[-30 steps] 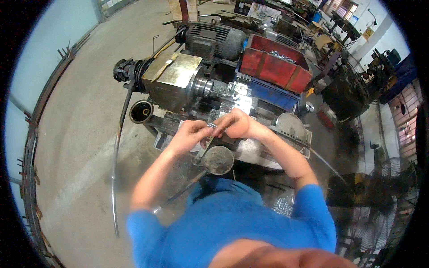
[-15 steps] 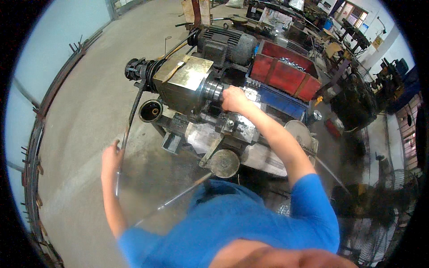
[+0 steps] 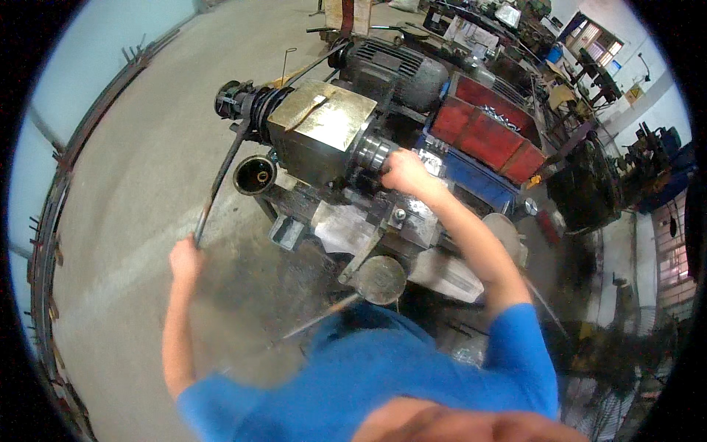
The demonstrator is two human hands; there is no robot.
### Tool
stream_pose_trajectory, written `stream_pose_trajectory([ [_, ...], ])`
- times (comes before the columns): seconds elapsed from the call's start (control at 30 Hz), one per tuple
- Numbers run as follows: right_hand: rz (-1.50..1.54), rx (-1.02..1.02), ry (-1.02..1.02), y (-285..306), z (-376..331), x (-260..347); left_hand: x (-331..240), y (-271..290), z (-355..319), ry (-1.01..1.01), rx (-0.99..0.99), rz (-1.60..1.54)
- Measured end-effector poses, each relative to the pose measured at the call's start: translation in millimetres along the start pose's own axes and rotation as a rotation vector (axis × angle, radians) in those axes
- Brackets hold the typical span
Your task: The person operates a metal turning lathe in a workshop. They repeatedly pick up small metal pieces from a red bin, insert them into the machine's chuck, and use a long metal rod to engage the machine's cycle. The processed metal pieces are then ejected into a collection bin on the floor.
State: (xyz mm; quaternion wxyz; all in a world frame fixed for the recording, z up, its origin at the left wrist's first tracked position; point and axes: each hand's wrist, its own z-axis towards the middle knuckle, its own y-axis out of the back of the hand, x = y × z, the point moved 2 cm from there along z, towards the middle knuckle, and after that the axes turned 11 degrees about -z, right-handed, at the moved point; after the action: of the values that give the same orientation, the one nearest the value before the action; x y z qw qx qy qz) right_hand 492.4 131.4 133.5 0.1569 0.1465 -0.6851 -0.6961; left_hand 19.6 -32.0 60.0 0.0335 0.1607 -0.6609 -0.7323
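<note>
Steel, dark and thin, the long bar ran from the left hand up and away to the rear end of the machine's spindle. The fingers of that hand were wrapped around the bar's near end, closed on it. Beyond those fingers lay bare concrete floor. The right hand rested against the round chuck at the front of the brass-coloured headstock; its fingers were curled there, though whether they gripped anything could not be told. Just below those fingers sat the grey carriage with a round handwheel. Behind them stood red bins and a ribbed motor.
</note>
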Motion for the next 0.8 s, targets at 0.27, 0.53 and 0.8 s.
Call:
stream_pose_trajectory([
  [0.27, -0.04, -0.032, 0.026, 1, 2, 0, 90, 20, 91, -0.07, -0.073, 0.31],
  [0.53, 0.025, -0.24, 0.082, 32, -44, 6, -25, -76, 61, -0.105, -0.52, -0.628],
  [0.8, 0.079, -0.349, -0.093, 59, -201, -64, -115, -220, 51, -0.468, 0.444, 0.126],
])
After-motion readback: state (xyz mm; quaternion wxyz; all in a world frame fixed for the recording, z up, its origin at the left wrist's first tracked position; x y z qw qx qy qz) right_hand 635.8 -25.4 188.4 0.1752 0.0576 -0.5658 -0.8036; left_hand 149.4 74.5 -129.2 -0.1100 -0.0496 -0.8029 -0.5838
